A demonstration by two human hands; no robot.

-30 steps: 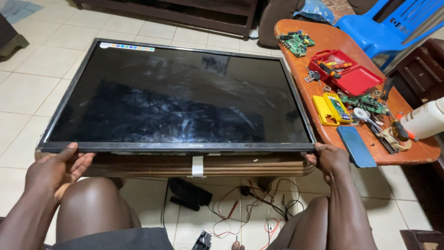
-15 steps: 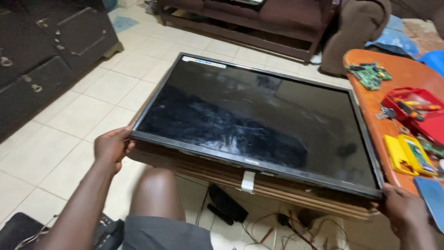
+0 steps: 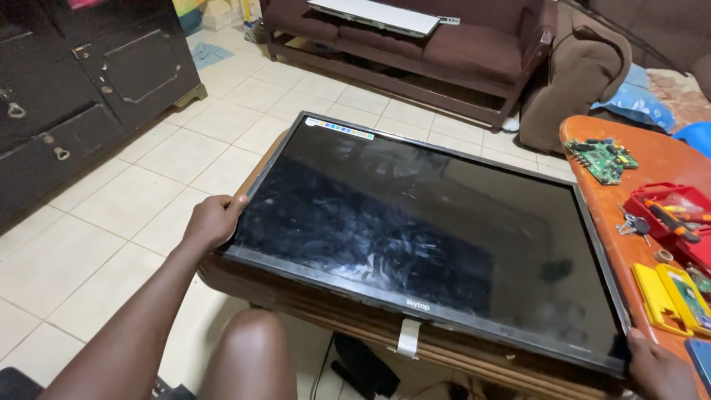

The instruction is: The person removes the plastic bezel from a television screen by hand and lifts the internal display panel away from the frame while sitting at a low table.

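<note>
The flat television (image 3: 437,244) lies face up on a low wooden worktop (image 3: 311,300), gripped at both lower corners. The left hand (image 3: 213,221) has its fingers curled over the thin black frame. The right hand (image 3: 655,367) is at the other corner, mostly cut off, so I cannot tell how its fingers sit. The set looks intact, nothing opened. Its glass is glossy and smeared. A green circuit board (image 3: 601,159) and red tool tray (image 3: 670,211) rest on the orange table (image 3: 652,155) beside it.
</note>
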